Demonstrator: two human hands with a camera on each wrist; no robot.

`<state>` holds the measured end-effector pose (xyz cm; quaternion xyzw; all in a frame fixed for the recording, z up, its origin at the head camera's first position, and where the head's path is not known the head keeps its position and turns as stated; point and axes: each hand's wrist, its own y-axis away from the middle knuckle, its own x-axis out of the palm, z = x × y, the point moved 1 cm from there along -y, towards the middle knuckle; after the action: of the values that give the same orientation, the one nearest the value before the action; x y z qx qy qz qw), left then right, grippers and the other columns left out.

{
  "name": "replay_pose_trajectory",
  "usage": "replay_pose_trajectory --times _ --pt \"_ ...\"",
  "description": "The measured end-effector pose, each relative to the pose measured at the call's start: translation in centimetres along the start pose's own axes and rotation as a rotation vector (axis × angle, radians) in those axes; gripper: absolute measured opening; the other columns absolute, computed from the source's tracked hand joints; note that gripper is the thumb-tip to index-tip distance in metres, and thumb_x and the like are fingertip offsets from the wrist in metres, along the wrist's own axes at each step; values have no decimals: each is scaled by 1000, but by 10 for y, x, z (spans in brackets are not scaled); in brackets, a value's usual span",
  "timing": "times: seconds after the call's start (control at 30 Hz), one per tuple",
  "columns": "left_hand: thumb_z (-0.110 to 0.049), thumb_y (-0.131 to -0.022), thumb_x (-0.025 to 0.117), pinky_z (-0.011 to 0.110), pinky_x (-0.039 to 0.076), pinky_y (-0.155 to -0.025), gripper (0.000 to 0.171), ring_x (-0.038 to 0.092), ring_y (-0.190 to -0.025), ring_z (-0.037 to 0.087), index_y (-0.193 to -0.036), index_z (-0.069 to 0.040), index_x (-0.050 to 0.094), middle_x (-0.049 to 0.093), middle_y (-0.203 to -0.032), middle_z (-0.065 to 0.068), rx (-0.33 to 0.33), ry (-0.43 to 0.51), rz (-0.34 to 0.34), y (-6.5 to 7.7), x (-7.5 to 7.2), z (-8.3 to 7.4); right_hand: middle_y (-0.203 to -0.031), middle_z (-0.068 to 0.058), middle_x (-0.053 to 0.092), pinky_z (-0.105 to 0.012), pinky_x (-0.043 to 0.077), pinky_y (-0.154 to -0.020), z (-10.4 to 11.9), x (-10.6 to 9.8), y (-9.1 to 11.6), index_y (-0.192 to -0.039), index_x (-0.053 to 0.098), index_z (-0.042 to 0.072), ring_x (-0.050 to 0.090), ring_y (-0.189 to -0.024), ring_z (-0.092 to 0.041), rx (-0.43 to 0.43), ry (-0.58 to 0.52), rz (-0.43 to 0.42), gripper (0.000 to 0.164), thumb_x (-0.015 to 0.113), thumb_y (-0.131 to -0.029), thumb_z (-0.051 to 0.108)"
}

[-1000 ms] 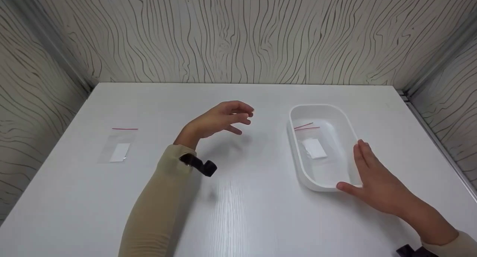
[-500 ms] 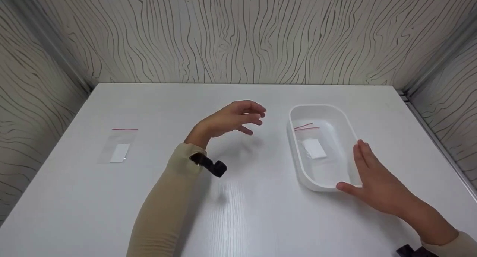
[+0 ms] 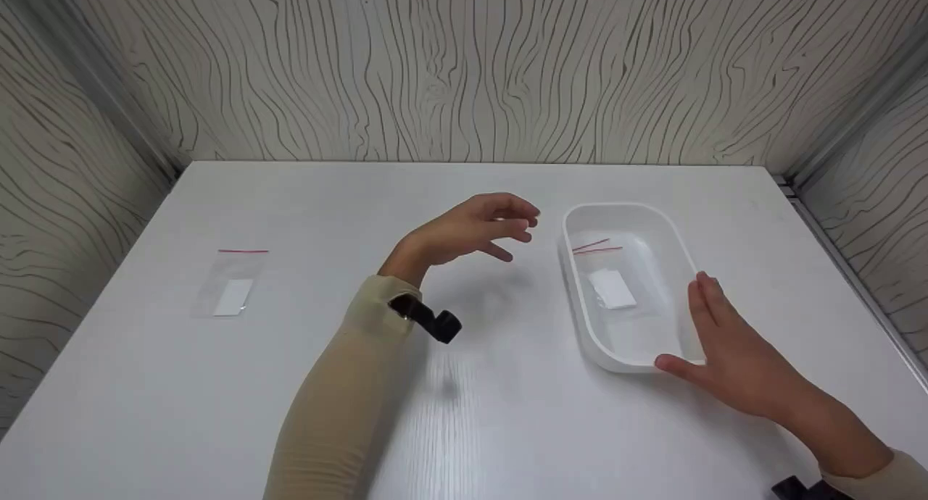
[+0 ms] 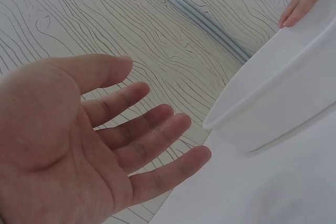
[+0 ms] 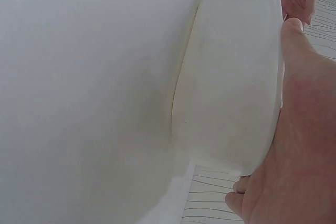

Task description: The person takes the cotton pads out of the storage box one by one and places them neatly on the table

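Observation:
My left hand (image 3: 478, 228) hovers over the table, a little left of a white plastic tray (image 3: 591, 340). Its fingers are spread and slightly bent, and the palm in the left wrist view holds nothing. At the tray's near right corner rests my right hand (image 3: 739, 362), with straight fingers against the right side and the thumb on the near rim. Inside the tray lie clear zip bags (image 3: 612, 290) with red strips and a white insert; two strips show. Another clear zip bag (image 3: 233, 297) with a red strip and white insert lies flat on the left.
The white table (image 3: 464, 427) backs onto a panel (image 3: 449, 72) with a wood-grain pattern. Similar panels stand at both sides, with metal strips along the corners. Each wrist wears a black camera mount, such as the left mount (image 3: 428, 319).
My left hand has moved steadily right toward the tray, its fingers keeping the same shape. The right hand, the tray and the bags have stayed in place.

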<state>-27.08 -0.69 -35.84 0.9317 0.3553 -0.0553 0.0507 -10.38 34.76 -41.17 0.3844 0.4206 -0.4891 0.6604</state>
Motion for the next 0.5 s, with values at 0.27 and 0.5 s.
replay_pose_trajectory --times 0.27,0.5 --pt "-16 -103 61 41 59 -92 32 62 -120 21 -134 -8 59 60 -132 6 -1 -2 10 -10 10 -4 -166 -22 -16 -64 12 -119 -1 0 1 -157 -6 -8 -8 -153 -43 -20 5 -16 116 66 -94 57" --pt "-16 -104 59 40 59 -92 34 61 -121 22 -136 -5 57 59 -133 8 -6 -9 33 -19 18 -7 -167 -22 -15 -62 10 -120 -2 0 1 -158 -5 -7 -7 -154 -43 -37 1 -27 115 67 -94 55"
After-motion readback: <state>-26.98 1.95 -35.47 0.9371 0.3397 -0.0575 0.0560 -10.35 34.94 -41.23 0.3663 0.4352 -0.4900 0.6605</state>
